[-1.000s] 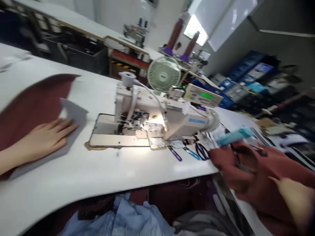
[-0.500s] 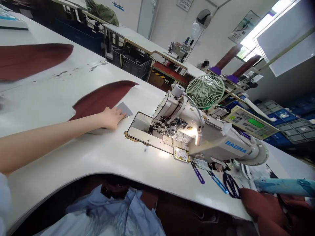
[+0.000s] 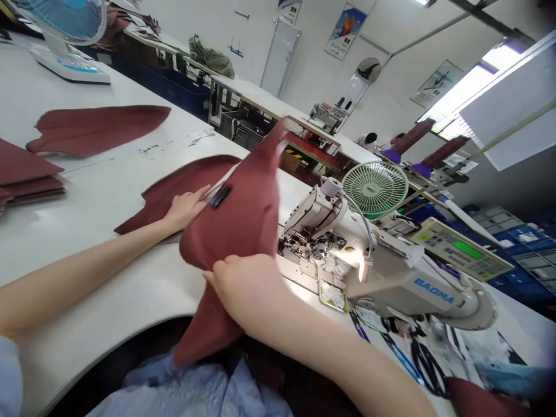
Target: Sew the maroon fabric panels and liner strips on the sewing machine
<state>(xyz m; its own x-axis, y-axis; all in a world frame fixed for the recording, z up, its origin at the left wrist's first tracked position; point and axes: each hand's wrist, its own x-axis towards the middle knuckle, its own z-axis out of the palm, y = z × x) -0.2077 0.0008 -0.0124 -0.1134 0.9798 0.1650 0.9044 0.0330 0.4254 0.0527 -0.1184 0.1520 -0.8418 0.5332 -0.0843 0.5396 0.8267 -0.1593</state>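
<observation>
My right hand (image 3: 243,284) grips the lower edge of a raised maroon fabric piece (image 3: 243,220), which has a small black patch on it. My left hand (image 3: 186,209) rests on the white table (image 3: 143,278), at the left edge of the raised piece; its fingertips are partly hidden and what they hold cannot be made out. Another maroon piece (image 3: 186,176) lies flat behind my left hand. Just right of the raised fabric stands the sewing machine (image 3: 391,272) with its lamp lit.
Maroon pieces (image 3: 99,128) and a stack (image 3: 26,174) lie at the left, near a blue fan (image 3: 73,23). Scissors (image 3: 428,365), a blue tool (image 3: 403,359) and a small tray (image 3: 332,295) sit by the machine. A green fan (image 3: 374,188) stands behind.
My right hand has come into view, holding up a maroon piece. The grey piece under my left hand is now mostly hidden. The view has shifted left, showing the stack and blue fan.
</observation>
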